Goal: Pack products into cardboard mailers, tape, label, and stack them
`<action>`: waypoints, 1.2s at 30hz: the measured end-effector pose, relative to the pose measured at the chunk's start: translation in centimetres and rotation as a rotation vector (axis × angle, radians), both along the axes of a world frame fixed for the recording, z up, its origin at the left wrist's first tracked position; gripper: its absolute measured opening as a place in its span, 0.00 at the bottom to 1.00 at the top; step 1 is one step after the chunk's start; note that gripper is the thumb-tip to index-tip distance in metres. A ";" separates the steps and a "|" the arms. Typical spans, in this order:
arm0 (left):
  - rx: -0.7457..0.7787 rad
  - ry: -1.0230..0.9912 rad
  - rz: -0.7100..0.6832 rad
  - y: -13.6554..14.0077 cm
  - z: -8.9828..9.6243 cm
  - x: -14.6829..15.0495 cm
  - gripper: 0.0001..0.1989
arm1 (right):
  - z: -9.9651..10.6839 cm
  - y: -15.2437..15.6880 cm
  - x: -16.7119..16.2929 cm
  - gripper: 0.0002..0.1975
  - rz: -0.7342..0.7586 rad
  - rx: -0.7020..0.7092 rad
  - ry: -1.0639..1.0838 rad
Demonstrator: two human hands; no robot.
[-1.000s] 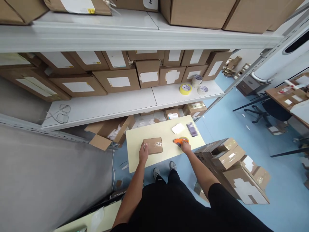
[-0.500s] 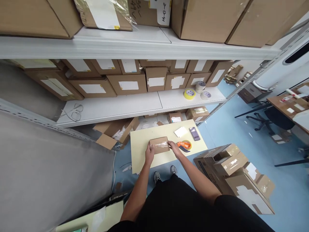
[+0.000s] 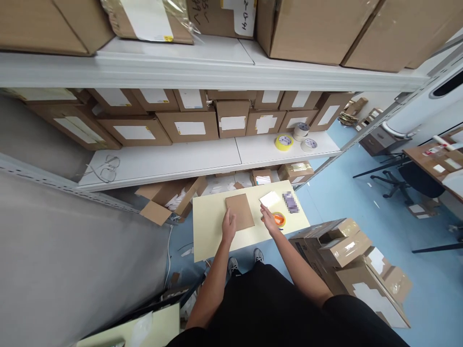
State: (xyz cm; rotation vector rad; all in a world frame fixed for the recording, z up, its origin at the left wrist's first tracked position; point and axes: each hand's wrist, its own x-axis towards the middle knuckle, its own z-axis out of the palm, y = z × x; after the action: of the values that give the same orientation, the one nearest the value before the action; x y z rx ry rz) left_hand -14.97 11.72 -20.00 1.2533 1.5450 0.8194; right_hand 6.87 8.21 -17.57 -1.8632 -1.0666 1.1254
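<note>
A flat brown cardboard box (image 3: 241, 210) lies at a slant on the pale yellow table (image 3: 208, 231). My left hand (image 3: 228, 226) is over the box's lower left edge, fingers extended and thumb apart, not gripping it. To the right of the box, my right hand (image 3: 268, 220) is partly open, above the orange tape dispenser (image 3: 279, 220) with its yellow tape roll. It hides part of the dispenser. Just beyond its fingertips sits a small stack of white paper (image 3: 269, 198). A blurred-out purple object (image 3: 290, 202) lies at the table's right side.
Shelving (image 3: 173, 166) with labelled cartons stands ahead, carrying a yellow tape roll (image 3: 284, 142) and eyeglasses (image 3: 104, 168). An open carton (image 3: 170, 197) is left of the table. Stacked cartons (image 3: 361, 270) stand on the floor to the right.
Both hands have let go of the box, which now lies on the table turned to another angle, a plain face up. My right hand has moved slightly right, over the tape dispenser.
</note>
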 end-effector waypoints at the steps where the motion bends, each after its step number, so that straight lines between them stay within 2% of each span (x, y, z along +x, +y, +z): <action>1: 0.006 -0.015 -0.018 0.6 0.3 0.9 0.28 | 0.1 0.4 0.6 0.32 0.002 0.019 -0.022; 5: -0.004 -0.041 -0.111 2.6 0.9 5.2 0.28 | -0.5 1.9 3.2 0.32 -0.026 0.026 -0.026; 9: -0.053 0.003 -0.199 3.9 -0.2 10.6 0.29 | -2.5 3.5 6.6 0.32 -0.032 -0.003 -0.066; 12: -0.111 0.052 -0.253 5.3 -2.5 14.9 0.29 | -4.8 5.4 9.5 0.32 -0.054 -0.089 -0.113; 14: -0.173 0.129 -0.261 6.7 -4.5 17.3 0.27 | -6.4 6.8 11.4 0.32 -0.010 -0.165 -0.164; 20: -0.311 0.326 -0.169 10.6 -10.0 21.5 0.18 | -10.4 9.6 14.8 0.36 0.298 -0.441 -0.381; 23: -0.340 0.365 -0.146 11.3 -11.3 22.3 0.15 | -11.2 9.5 14.9 0.36 0.440 -0.450 -0.463; 27: -0.331 0.408 -0.095 11.6 -11.7 22.5 0.21 | -11.3 9.2 14.5 0.35 0.522 -0.392 -0.508; 31: -0.327 0.470 -0.058 11.8 -10.8 22.1 0.18 | -10.7 9.1 14.9 0.33 0.571 -0.375 -0.495; 33: -0.314 0.498 -0.054 11.8 -9.8 21.9 0.17 | -10.2 8.8 15.2 0.33 0.530 -0.364 -0.458; 36: -0.252 0.494 -0.088 11.6 -7.8 21.7 0.17 | -8.9 8.2 15.6 0.31 0.370 -0.264 -0.401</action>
State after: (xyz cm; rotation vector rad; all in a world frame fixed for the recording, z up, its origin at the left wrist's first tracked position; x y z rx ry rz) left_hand 6.73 23.30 -27.82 1.3848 1.8951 0.2496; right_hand 22.50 16.37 -26.51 -2.2220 -1.6058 1.1672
